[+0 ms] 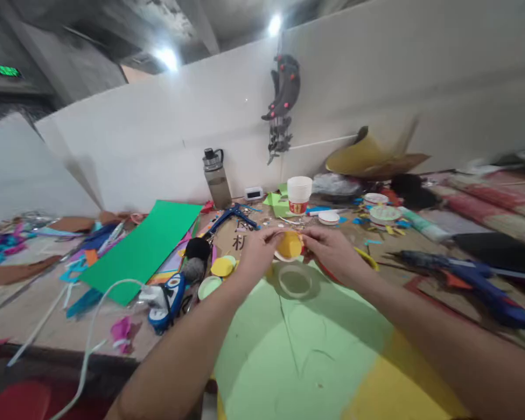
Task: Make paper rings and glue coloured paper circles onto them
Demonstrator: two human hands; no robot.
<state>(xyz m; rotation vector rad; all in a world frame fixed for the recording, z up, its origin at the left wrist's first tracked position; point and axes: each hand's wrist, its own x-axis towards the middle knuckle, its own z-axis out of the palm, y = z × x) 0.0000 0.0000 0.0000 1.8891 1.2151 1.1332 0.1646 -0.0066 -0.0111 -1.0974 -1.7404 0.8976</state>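
Both of my hands hold a small round paper cup piece (290, 245) with a white rim, a bit of red at its side and a yellow disc on its face. My left hand (259, 252) pinches it from the left, and my right hand (331, 249) grips its right edge. Just below it, a cream tape roll (295, 281) lies flat on a pale green sheet (289, 344) with yellow areas. Fingers partly cover the cup piece's sides, so its depth is hard to make out.
A stack of paper cups (299, 195) and a water bottle (217, 179) stand at the back. Left are a green sheet (144, 248), a blue power strip (168, 303) and yellow discs (222, 267). A blue glue gun (476, 283) lies right, near cut cup pieces (385, 215).
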